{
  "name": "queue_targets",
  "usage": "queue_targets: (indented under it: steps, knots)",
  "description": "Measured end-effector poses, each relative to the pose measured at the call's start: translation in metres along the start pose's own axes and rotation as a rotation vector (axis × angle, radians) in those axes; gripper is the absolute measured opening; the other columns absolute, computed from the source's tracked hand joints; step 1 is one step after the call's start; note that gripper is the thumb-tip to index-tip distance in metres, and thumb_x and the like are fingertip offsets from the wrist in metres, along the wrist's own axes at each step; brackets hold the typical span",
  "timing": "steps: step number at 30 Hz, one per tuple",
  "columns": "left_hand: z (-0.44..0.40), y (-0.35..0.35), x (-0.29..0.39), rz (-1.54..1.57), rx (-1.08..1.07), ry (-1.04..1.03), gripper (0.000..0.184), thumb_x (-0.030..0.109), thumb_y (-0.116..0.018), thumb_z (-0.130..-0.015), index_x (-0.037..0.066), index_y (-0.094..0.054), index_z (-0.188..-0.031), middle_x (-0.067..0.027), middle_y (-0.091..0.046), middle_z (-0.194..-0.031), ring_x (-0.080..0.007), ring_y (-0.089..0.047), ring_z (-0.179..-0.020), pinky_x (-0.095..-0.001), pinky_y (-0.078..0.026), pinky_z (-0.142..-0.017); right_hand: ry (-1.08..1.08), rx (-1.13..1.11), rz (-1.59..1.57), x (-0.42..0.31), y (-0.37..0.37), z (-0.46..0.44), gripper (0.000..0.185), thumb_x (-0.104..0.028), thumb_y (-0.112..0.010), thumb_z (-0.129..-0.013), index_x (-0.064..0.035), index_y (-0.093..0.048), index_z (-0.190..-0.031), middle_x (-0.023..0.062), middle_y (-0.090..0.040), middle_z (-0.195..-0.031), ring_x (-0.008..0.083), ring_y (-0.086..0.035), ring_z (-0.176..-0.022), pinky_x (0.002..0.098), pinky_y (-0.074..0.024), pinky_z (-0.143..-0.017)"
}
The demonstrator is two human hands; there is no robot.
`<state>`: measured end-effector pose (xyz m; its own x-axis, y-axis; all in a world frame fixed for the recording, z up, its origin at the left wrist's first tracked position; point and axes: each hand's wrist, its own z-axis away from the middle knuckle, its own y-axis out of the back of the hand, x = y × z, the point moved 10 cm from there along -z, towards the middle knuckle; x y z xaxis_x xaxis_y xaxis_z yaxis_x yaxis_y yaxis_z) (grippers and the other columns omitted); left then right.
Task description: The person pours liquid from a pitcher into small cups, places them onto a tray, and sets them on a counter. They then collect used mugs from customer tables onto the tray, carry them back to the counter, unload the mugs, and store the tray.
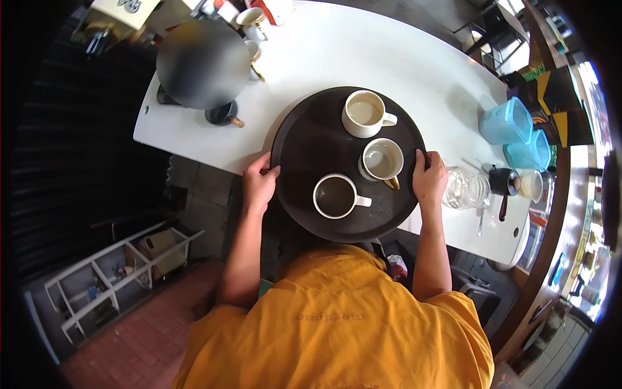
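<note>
A round dark tray [301, 139] is held level between both hands, partly over the white table's front edge. My left hand [260, 181] grips its left rim, thumb on top. On the right rim, my right hand [429, 176] is closed in the same way. Three cups stand upright on the tray: a white one [363, 115] at the back, one with a gold handle [381, 160] right of the middle, and a white-rimmed one [335, 196] nearer to me. The front cup looks dark inside; its contents are unclear.
On the white table [317, 45], more cups [251, 24] and a dark pot [222, 114] stand at the left. Blue containers [507, 122], a clear glass jar [465, 188], a black cup [503, 181] and a spoon [481, 222] are at the right.
</note>
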<state>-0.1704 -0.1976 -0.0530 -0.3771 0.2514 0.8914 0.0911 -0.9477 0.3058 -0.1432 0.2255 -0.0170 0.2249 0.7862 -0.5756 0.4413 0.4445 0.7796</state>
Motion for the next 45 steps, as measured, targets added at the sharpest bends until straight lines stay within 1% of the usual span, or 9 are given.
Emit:
queue_targets:
  steps: [10,14,15,25,34,39,41,43,45]
  knots:
    - [-0.086,-0.04,0.044,-0.387,-0.243,-0.196,0.042,0.001,-0.066,-0.082,0.002,-0.064,-0.124,0.0002,-0.057,-0.065,-0.0073,-0.05,-0.061,-0.0278,-0.043,-0.06,-0.25,0.154,0.053,0.017,0.005,0.008,0.031,-0.028,-0.065,-0.091,0.0025,-0.063,-0.085,0.0221,-0.066,-0.079,0.0395,-0.064,-0.073,0.0441,-0.0488,-0.068]
    - [-0.111,-0.053,0.055,-0.426,-0.261,-0.385,0.033,0.01,-0.068,-0.08,0.0,-0.067,-0.112,-0.0037,-0.054,-0.06,-0.0127,-0.049,-0.055,-0.0314,-0.043,-0.058,-0.33,0.211,0.08,0.017,0.002,0.013,0.031,-0.029,-0.066,-0.09,0.0023,-0.064,-0.087,0.0222,-0.066,-0.081,0.0395,-0.064,-0.075,0.0442,-0.0498,-0.069]
    - [-0.119,-0.057,0.05,-0.466,-0.29,-0.294,0.034,0.02,-0.067,-0.078,0.002,-0.066,-0.107,-0.0192,-0.059,-0.089,-0.0367,-0.061,-0.084,-0.0443,-0.048,-0.077,-0.359,0.215,0.096,0.019,0.003,0.015,0.031,-0.029,-0.066,-0.09,0.0021,-0.065,-0.088,0.0223,-0.067,-0.081,0.0397,-0.064,-0.076,0.0443,-0.0501,-0.07]
    - [-0.137,-0.086,0.098,-0.583,-0.314,-0.437,0.03,0.026,-0.064,-0.08,0.0,-0.068,-0.094,-0.0203,-0.06,-0.094,-0.0382,-0.059,-0.092,-0.0461,-0.048,-0.084,-0.458,0.149,0.161,0.023,0.003,0.012,0.029,-0.028,-0.064,-0.09,0.001,-0.066,-0.089,0.0233,-0.067,-0.083,0.0413,-0.065,-0.079,0.0465,-0.0507,-0.073]
    - [-0.147,-0.098,0.095,-0.552,-0.206,-0.384,0.054,0.034,-0.066,-0.082,-0.006,-0.063,-0.117,-0.026,-0.059,-0.115,-0.0405,-0.055,-0.113,-0.0441,-0.043,-0.1,-0.3,0.07,0.275,0.031,-0.006,-0.017,0.027,-0.025,-0.064,-0.087,0.0006,-0.066,-0.094,0.0246,-0.066,-0.088,0.0414,-0.065,-0.083,0.0481,-0.0516,-0.076]
    - [-0.142,-0.096,0.082,-0.359,-0.265,-0.405,0.058,0.03,-0.065,-0.082,-0.001,-0.056,-0.131,-0.0257,-0.056,-0.127,-0.0383,-0.052,-0.121,-0.0419,-0.04,-0.105,-0.272,-0.154,0.269,0.02,0.004,-0.033,0.029,-0.026,-0.061,-0.089,-0.0004,-0.068,-0.1,0.0248,-0.065,-0.096,0.0409,-0.065,-0.088,0.0466,-0.0525,-0.079]
    - [-0.126,-0.089,0.084,-0.288,-0.271,-0.457,0.058,0.027,-0.065,-0.082,0.001,-0.056,-0.133,-0.0251,-0.054,-0.132,-0.0369,-0.05,-0.126,-0.0411,-0.039,-0.107,-0.268,-0.032,0.272,0.006,0.022,-0.045,0.031,-0.028,-0.06,-0.091,-0.0011,-0.068,-0.102,0.0232,-0.066,-0.096,0.0398,-0.065,-0.091,0.0455,-0.0523,-0.081]
    - [-0.072,-0.105,0.12,-0.358,-0.566,-0.744,0.062,0.018,-0.066,-0.08,0.003,-0.051,-0.138,-0.0225,-0.049,-0.142,-0.0329,-0.042,-0.135,-0.0395,-0.035,-0.111,-0.178,-0.006,0.124,-0.005,0.02,-0.065,0.032,-0.03,-0.059,-0.092,-0.0019,-0.068,-0.104,0.0226,-0.066,-0.096,0.0392,-0.065,-0.092,0.0451,-0.052,-0.082]
    - [-0.037,-0.113,0.127,-0.362,-0.702,-0.686,0.069,0.017,-0.07,-0.079,0.004,-0.045,-0.142,-0.0214,-0.048,-0.142,-0.0321,-0.039,-0.138,-0.0393,-0.034,-0.112,-0.091,0.018,-0.027,-0.011,0.012,-0.084,0.033,-0.031,-0.058,-0.093,-0.0026,-0.068,-0.105,0.0221,-0.067,-0.096,0.0386,-0.065,-0.093,0.0448,-0.0517,-0.083]
